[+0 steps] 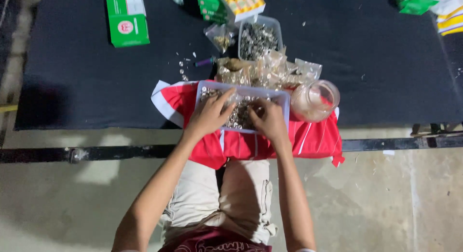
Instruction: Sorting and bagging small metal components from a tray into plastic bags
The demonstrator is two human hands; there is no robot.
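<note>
We count two hands over one shallow clear plastic tray that holds a heap of small silvery metal pieces, too many and too small for us to number. The tray lies on a red cloth with white stripes at the near edge of the dark worktop, and its long axis runs left to right across the view. Our left hand rests on the heap with its fingers curled down into the pieces. Our right hand is bent over the heap just beside it, fingertips pinched into the pieces; we cannot tell whether either hand grips one.

Just right of the tray stands one round clear glass jar, tilted, its mouth turned toward the right. Behind the tray lies a pile of crumpled clear plastic bags, and beyond that a second clear tub of dark metal parts. We see one flat green and white cardboard box far left on the worktop, its long axis running away from us.
</note>
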